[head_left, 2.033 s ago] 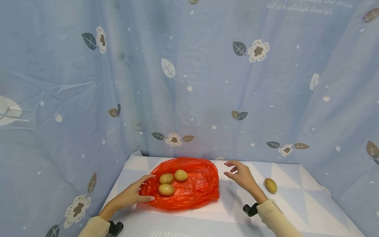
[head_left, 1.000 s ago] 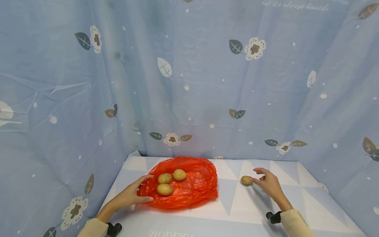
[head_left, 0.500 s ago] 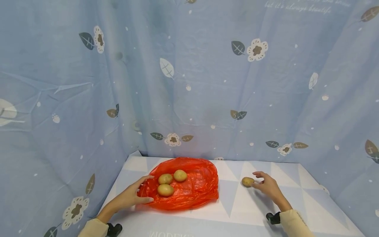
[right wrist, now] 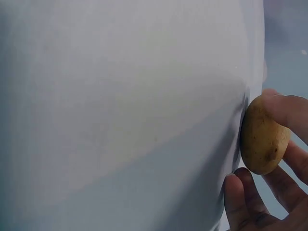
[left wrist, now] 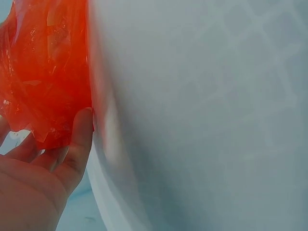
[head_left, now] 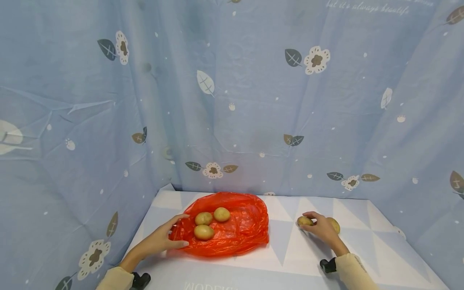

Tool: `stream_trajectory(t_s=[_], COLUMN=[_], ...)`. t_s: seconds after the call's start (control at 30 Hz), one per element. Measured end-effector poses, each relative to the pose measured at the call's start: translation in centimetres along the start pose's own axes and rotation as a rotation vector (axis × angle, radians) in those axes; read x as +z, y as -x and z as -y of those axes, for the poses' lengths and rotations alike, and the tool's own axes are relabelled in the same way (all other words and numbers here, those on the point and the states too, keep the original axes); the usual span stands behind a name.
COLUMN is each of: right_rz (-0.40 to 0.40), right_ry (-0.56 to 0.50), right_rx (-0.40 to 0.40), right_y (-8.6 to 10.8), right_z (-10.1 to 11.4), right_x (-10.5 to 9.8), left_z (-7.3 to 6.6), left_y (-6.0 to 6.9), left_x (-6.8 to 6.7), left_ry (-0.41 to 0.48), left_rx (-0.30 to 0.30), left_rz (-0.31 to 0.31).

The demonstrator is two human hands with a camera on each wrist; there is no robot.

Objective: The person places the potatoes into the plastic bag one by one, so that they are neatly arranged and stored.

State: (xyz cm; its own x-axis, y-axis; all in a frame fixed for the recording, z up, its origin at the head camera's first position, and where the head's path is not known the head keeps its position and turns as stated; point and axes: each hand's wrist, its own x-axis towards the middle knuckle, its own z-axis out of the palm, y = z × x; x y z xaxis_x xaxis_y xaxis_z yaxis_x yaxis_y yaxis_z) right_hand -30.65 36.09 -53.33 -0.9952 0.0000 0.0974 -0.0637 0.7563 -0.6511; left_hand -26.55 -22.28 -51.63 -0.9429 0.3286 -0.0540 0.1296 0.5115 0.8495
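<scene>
A red plastic bag (head_left: 239, 225) lies spread on the table with three potatoes (head_left: 204, 232) in its left part. At the bag's left end is my left hand (head_left: 161, 238), its thumb and fingers round the edge. In the left wrist view the red plastic (left wrist: 48, 72) sits between that thumb and the fingers. To the right of the bag, my right hand (head_left: 322, 230) has its thumb and fingers round a potato (head_left: 304, 221). The right wrist view shows this potato (right wrist: 262, 139) close to the tabletop. Another potato (head_left: 334, 225) is partly hidden behind the right hand.
The table (head_left: 272, 262) has a pale cover with triangles and printed letters near its front. A blue curtain (head_left: 250, 100) with leaves and flowers stands at the back and both sides. Black wrist cameras (head_left: 328, 266) sit below the hands.
My right hand has moved from near the bag to a potato on the right and closed its fingers round it. A second potato now shows behind it. The left hand stays at the bag.
</scene>
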Motion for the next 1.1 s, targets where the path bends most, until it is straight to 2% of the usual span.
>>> stream_trajectory(t_s=[0.13,0.4,0.63,0.73,1.1], right_rz=[-0.006,-0.018,-0.055,-0.068,-0.073], right_ry=[0.012,0.009,0.029,0.034,0.028], right_rx=[-0.009,0.026,0.034,0.030,0.038], right_y=[0.0,-0.1,0.0,0.1,0.6], right_z=[0.3,0.0,-0.1,0.1,2.0], right_x=[0.1,0.3,0.3,0.2,-0.6], left_z=[0.0,-0.1,-0.1,0.0,0.1], left_y=[0.0,0.0,0.0,0.0,-0.3], left_x=[0.0,-0.1,-0.1,-0.1,0.0], left_ry=[0.001,0.019,0.025,0.025,0.025], left_rx=[0.003,0.000,0.021,0.013,-0.014], left_rz=[-0.005,0.008,0.019,0.017,0.004])
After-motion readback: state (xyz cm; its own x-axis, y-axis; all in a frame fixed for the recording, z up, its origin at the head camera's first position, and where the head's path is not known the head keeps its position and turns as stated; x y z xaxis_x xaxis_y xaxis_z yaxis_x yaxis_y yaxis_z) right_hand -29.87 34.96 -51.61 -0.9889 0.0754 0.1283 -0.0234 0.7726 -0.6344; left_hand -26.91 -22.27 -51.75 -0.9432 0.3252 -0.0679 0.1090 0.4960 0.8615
